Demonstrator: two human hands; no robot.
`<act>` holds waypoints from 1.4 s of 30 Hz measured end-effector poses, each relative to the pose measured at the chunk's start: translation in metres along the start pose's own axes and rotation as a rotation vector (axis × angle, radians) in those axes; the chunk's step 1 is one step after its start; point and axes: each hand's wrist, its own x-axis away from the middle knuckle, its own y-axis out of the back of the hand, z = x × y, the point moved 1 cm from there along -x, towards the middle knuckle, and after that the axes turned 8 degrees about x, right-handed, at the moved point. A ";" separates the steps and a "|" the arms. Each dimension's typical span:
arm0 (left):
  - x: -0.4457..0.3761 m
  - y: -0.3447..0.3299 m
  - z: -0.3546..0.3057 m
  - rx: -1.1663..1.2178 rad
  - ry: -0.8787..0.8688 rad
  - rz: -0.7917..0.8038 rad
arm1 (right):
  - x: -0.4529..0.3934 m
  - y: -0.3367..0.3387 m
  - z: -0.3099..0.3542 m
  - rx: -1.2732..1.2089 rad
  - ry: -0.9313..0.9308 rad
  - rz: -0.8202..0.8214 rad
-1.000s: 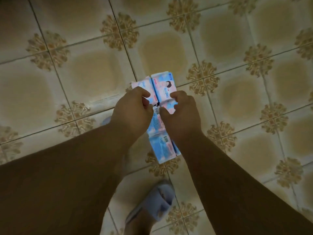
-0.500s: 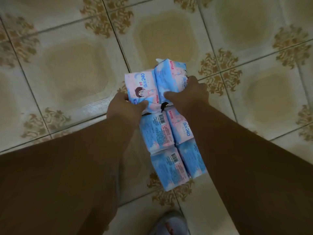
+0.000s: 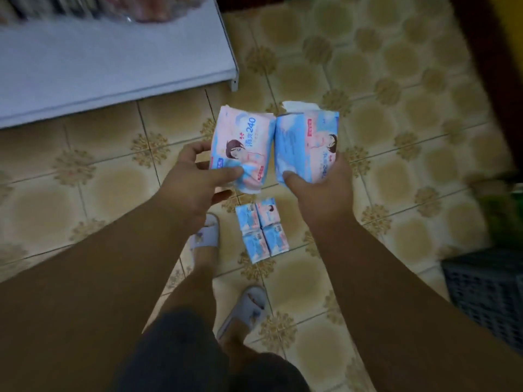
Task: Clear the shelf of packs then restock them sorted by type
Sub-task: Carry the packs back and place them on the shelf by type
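Observation:
My left hand [image 3: 195, 179] grips a pink and blue pack [image 3: 242, 142] marked 240, thumb on its lower front. Beside it my right hand [image 3: 319, 190] grips a second pink and blue pack [image 3: 307, 142] of the same kind. Both packs are held up side by side, above the floor. Below them several more blue packs [image 3: 263, 230] lie in a tight block on the tiled floor. The white shelf [image 3: 99, 75] stands at the upper left, its front part bare.
Blurred goods [image 3: 119, 7] sit at the shelf's back edge. A dark plastic crate [image 3: 492, 295] stands at the right. My two feet in grey slippers [image 3: 205, 232] are on the floor beside the lying packs. A dark upright [image 3: 489, 52] runs along the right.
Both hands have lifted the top two packs off the block on the floor and raised them. The view has risen, bringing the shelf and crate into sight.

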 end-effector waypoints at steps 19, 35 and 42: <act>0.215 -0.066 -0.285 0.236 -0.474 0.350 | 0.107 0.267 0.264 0.165 0.699 -0.132; 0.171 -0.144 -0.518 0.140 -0.866 0.248 | 0.003 0.255 0.491 -0.063 0.792 -0.213; 0.137 -0.172 -0.590 0.137 -1.019 0.105 | -0.071 0.257 0.574 -0.065 0.952 -0.286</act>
